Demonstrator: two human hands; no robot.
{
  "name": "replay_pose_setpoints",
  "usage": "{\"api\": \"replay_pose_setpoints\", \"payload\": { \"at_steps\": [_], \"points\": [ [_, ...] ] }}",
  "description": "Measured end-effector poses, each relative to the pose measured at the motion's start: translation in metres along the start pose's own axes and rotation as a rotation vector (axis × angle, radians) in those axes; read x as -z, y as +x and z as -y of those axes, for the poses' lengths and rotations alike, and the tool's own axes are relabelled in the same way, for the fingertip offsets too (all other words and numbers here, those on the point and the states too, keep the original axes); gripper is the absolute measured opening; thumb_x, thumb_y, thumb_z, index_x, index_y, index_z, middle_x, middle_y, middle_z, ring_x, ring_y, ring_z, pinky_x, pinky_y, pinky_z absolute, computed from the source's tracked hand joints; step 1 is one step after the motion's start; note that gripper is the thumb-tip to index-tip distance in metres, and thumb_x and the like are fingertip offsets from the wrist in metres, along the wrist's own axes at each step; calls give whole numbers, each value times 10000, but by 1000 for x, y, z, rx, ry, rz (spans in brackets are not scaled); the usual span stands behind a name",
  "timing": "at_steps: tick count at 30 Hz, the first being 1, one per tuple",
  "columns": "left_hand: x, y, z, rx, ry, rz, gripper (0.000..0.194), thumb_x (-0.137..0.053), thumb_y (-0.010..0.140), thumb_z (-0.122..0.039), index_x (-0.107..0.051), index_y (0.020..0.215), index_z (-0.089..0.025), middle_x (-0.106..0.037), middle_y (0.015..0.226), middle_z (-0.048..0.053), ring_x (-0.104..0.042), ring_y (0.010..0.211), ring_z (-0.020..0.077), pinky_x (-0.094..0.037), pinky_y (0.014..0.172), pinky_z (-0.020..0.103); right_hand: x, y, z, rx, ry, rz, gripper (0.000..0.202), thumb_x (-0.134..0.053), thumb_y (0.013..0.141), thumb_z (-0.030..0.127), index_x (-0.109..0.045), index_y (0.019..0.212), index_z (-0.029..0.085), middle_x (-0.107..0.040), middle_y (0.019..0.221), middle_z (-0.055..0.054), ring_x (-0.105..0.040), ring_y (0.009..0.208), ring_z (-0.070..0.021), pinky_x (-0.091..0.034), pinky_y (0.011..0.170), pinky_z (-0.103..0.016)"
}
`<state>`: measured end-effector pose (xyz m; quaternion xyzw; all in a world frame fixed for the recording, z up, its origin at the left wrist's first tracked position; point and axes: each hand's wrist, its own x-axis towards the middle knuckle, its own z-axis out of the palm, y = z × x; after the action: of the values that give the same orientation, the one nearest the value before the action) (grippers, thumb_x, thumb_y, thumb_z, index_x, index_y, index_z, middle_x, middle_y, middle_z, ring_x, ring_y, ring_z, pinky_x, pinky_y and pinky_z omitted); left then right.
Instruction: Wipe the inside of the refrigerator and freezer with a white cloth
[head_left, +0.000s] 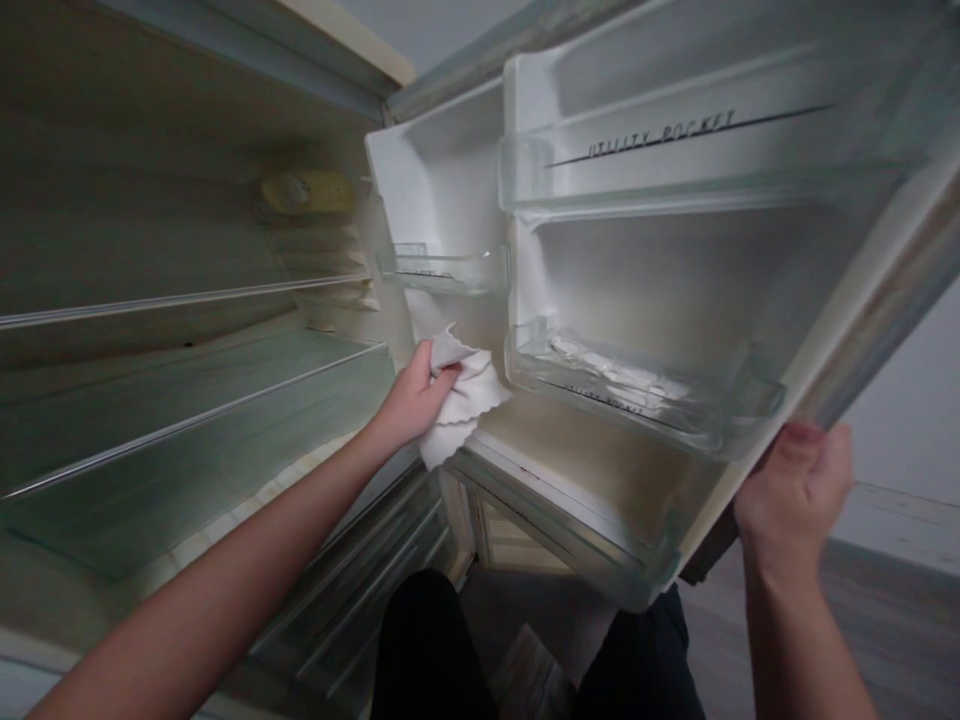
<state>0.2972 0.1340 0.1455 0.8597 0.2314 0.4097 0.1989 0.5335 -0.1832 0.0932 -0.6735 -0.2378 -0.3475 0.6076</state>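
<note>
A white cloth (pixel 469 395), crumpled and with a wavy edge, is pinched in my left hand (pixel 420 395). That hand is at the hinge side of the open fridge door (pixel 645 280), below a small clear door shelf (pixel 450 272). Wrapped round the door's outer edge at the right is my right hand (pixel 799 490); its fingertips are partly hidden. Between the two hands, a clear door pocket (pixel 622 400) marked "UTILITY POCKET" holds some white crumpled material (pixel 615 370).
Glass shelves (pixel 187 410) span the fridge interior at the left. A yellowish lamp cover (pixel 306 190) sits on its inner wall. Another labelled pocket (pixel 705 165) is higher on the door. My legs (pixel 431 650) are close below the door, above the grey floor (pixel 885 630).
</note>
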Motion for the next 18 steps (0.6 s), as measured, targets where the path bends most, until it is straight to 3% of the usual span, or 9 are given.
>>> {"api": "replay_pose_setpoints", "payload": {
  "at_steps": [3, 7, 9, 11, 14, 18],
  "points": [
    [4, -19, -8, -32, -11, 95, 288, -524, 907, -404, -566, 1127, -222, -707, 1043, 38, -669, 968, 241, -521, 852, 365, 6, -7, 6, 19, -3, 24, 385, -397, 1003, 614, -446, 895, 248, -471, 792, -6, -486, 711, -224, -344, 647, -376],
    [-17, -83, -9, -66, 15, 334, 286, -525, 910, -337, -581, 1177, -253, -720, 1009, 47, -681, 910, 246, -515, 773, 370, 18, -26, 20, 15, -44, 87, 339, -413, 991, 598, -495, 1031, 272, -519, 894, -51, -553, 809, -294, -395, 697, -436],
    [-33, -113, -3, -127, 28, 311, 293, -493, 935, -339, -587, 1201, -261, -727, 1084, 79, -678, 993, 271, -504, 848, 412, 26, -39, 30, -5, -69, 107, 352, -428, 974, 611, -514, 1113, 299, -521, 887, -50, -550, 765, -299, -396, 687, -454],
    [-45, -130, 6, -116, 66, 127, 297, -437, 961, -357, -580, 1198, -252, -727, 1066, 99, -675, 986, 286, -491, 872, 450, 33, -51, 44, -22, -103, 126, 370, -441, 957, 624, -524, 1175, 338, -507, 857, -42, -535, 713, -300, -383, 666, -464],
    [-47, -127, 21, 11, 129, 62, 256, -412, 979, -363, -574, 1149, -262, -726, 952, 75, -678, 885, 274, -508, 806, 432, 39, -61, 69, -58, -145, 131, 412, -403, 933, 652, -560, 1222, 405, -486, 878, -69, -561, 826, -378, -386, 684, -507],
    [-35, -95, 54, 115, 161, 0, 259, -404, 961, -358, -550, 1146, -249, -730, 930, 61, -698, 843, 260, -529, 734, 380, 40, -63, 88, -131, -143, 129, 437, -369, 918, 619, -543, 1306, 520, -456, 880, -93, -540, 1032, -476, -391, 752, -578]
  ]
}}
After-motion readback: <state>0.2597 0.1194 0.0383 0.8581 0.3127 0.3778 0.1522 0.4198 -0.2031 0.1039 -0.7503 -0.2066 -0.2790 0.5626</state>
